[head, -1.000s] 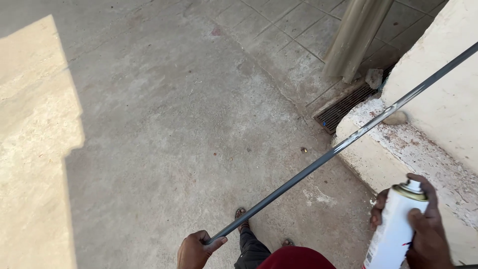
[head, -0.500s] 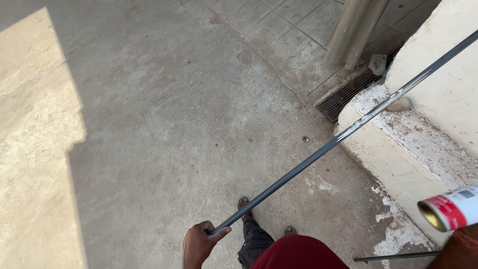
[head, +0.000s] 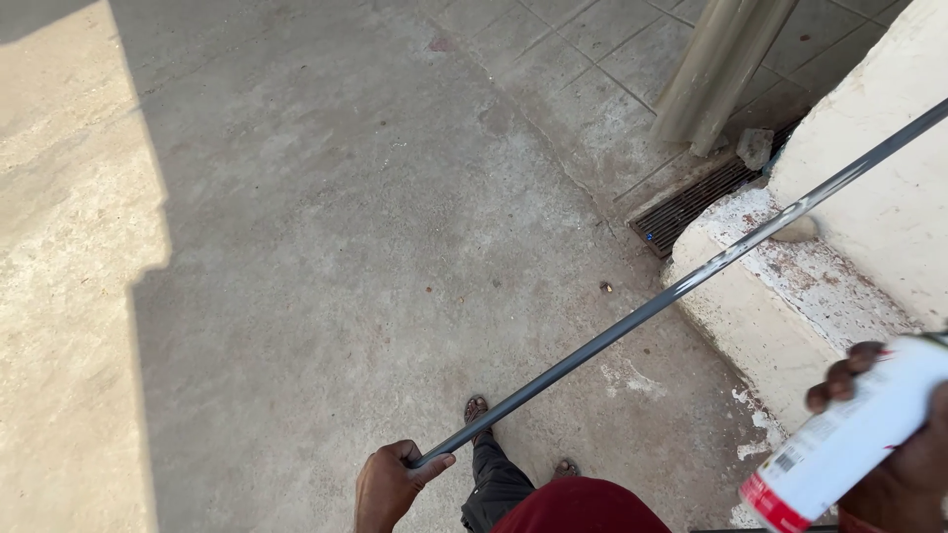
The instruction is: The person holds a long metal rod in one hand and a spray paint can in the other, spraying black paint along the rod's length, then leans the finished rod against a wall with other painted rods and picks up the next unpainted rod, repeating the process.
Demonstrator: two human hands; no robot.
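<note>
Gripping grey rod (head: 681, 286) end, left hand (head: 390, 484) fingers curled; right hand (head: 894, 459) fingers clasp spray can (head: 849, 434).

The left hand (head: 393, 484) is low down, near the bottom middle. Its fingers (head: 432, 462) are curled tight in a fist, with the thumb on top. The right hand (head: 894, 464) is at the bottom right corner, fingers (head: 834, 385) wrapped round in a grip

Drain grate (head: 691, 202) beside white step (head: 790, 296); grey downpipe (head: 721, 69).
</note>
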